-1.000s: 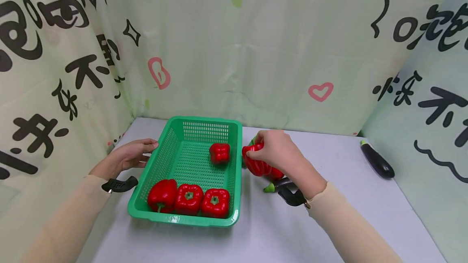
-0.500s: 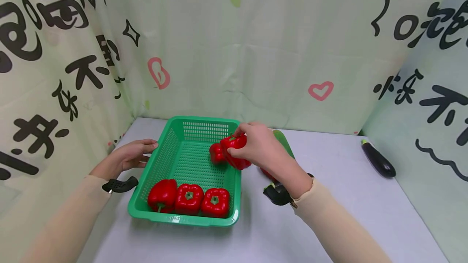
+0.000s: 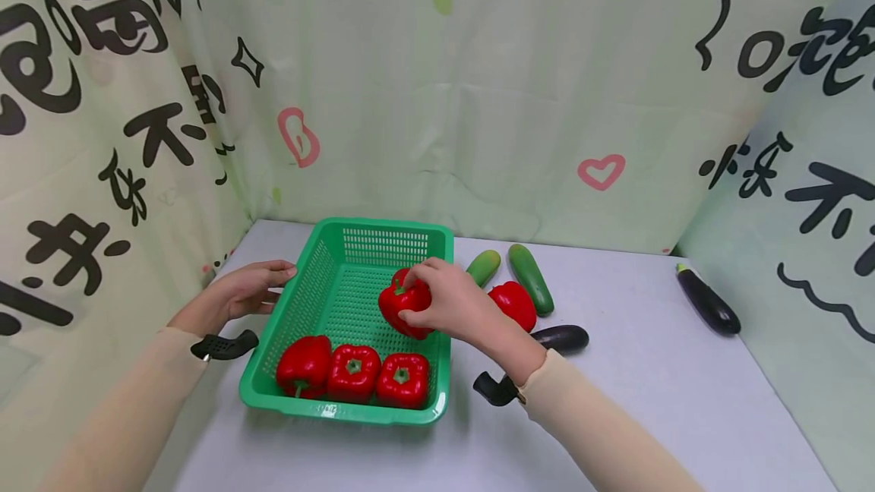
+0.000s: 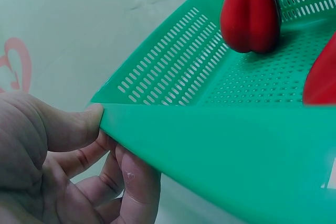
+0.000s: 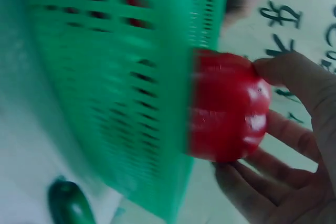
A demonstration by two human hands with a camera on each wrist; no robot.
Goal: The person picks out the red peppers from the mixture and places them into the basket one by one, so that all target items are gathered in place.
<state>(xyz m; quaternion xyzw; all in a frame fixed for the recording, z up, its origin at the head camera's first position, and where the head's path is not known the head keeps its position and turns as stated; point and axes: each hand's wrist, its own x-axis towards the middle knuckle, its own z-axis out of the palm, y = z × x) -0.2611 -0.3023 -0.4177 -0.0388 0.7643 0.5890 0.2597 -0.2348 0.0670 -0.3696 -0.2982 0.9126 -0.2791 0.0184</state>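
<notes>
In the head view my right hand (image 3: 447,298) holds a red bell pepper (image 3: 399,308) over the right side of the green basket (image 3: 342,412). Its thumb and fingers grip that pepper (image 5: 228,106) in the right wrist view, partly behind the basket wall. Another red pepper in the basket is mostly hidden behind the held one. Along the near end of the basket lie three red peppers (image 3: 353,373). My left hand (image 3: 242,291) is at the basket's left rim. The left wrist view shows its thumb on top of the rim (image 4: 210,124) and fingers beneath, pinching it.
Right of the basket lie a red pepper (image 3: 514,305), a cucumber (image 3: 530,279), a shorter green one (image 3: 484,268) and an eggplant (image 3: 562,338) partly behind the right forearm. A second eggplant (image 3: 707,301) lies at the table's right edge. Printed curtains surround the table.
My right hand has carried the red bell pepper leftward from beside the basket to above its inside. The vegetables behind it came into view. My left hand has stayed at the rim.
</notes>
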